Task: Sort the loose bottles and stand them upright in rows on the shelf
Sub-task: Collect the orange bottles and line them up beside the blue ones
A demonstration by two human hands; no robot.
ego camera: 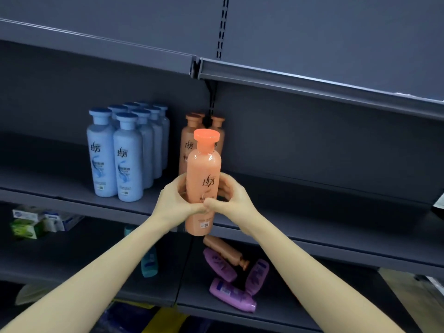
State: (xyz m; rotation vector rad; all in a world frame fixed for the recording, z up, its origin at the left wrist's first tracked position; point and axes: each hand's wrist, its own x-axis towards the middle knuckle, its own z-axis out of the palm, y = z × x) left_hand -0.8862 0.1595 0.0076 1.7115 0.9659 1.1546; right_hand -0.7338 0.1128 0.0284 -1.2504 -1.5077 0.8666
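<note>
Both forearms reach up from the lower edge of the view, and the left hand (176,198) and right hand (230,197) meet around one orange shampoo bottle (204,174), each with fingers and thumb curled round its lower half. This bottle is held upright, cap uppermost and label toward the camera, in front of the front lip of the middle shelf (312,207) and not yet resting on it. Directly behind it, on that shelf, stand the orange bottles already placed (188,143); at least three caps show, though the held bottle hides part of the group, so the exact count cannot be told. To their left the blue bottles (127,150) stand upright in two close rows running front to back, a finished block as far as can be judged. On the lower shelf (324,292) the unsorted stock lies on its side: three purple bottles (231,295), one tan-orange bottle (225,252) touching them, and a teal bottle (149,263) apart to the left. Small boxes (36,222) sit further left on the lower level. Progress, as a judgement: blue is done, orange is under way — one more lying bottle remains to join it — and purple and teal have not been started.
</note>
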